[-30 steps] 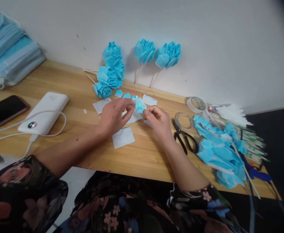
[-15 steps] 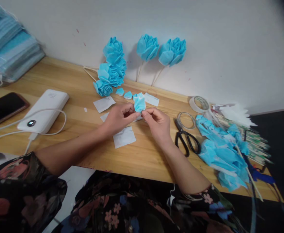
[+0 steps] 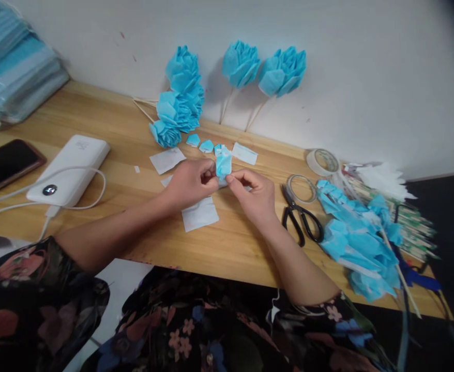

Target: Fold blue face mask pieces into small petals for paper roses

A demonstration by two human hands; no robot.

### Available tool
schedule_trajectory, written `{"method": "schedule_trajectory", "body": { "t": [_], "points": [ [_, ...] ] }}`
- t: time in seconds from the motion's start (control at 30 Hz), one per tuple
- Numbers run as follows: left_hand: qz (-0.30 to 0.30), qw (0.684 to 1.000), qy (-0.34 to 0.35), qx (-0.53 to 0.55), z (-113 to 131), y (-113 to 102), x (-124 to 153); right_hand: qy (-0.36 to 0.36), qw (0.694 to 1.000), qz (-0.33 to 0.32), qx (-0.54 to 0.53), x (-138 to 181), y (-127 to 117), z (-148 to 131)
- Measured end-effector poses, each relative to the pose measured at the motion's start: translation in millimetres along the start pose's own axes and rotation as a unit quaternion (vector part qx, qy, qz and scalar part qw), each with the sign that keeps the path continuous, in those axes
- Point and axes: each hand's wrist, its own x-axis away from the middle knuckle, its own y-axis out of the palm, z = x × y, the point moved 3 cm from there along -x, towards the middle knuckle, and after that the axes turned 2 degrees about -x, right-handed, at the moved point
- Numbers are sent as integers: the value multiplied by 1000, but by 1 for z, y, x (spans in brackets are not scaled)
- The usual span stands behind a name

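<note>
Between my two hands is a small blue fabric petal [image 3: 223, 161], pale on part of its face. My left hand [image 3: 194, 181] is closed, thumb and forefinger pinching the petal's lower left side. From the other side my right hand [image 3: 252, 192] pinches its lower right corner, fingers curled. Just beyond lie several small folded blue petals [image 3: 206, 146] in a row. White fabric squares rest around my hands, one square [image 3: 200, 214] nearer me and another square [image 3: 167, 160] to the left.
Blue fabric flowers [image 3: 178, 111] on sticks lie at the back; two more flowers [image 3: 240, 64] lean on the wall. Black scissors [image 3: 301, 219], tape rolls [image 3: 323, 162] and crumpled blue fabric [image 3: 357, 248] sit right. A white power bank [image 3: 70, 170], phone [image 3: 10, 166] and mask stack [image 3: 15, 67] are left.
The view has tilted slightly, so the flowers by the wall appear higher. Both hands still pinch the petal, and my left thumb has shifted a little along its lower edge.
</note>
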Motion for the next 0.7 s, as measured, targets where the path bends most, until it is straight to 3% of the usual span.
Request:
{"method": "schedule_trajectory", "body": {
  "t": [0.27, 0.47, 0.6, 0.7],
  "points": [
    [-17, 999, 14, -33, 1, -3, -2, 60, 997, -4, -57, -3, 0, 6],
    [-39, 999, 20, -19, 4, -4, -1, 130, 974, -39, -180, -5, 3, 11],
    [-44, 999, 13, 21, 1, -3, -2, 174, 951, -64, -246, -6, 5, 15],
    [-58, 995, -23, 79, -4, -2, -3, 160, 955, -45, -248, -8, 2, 17]
  ]
}}
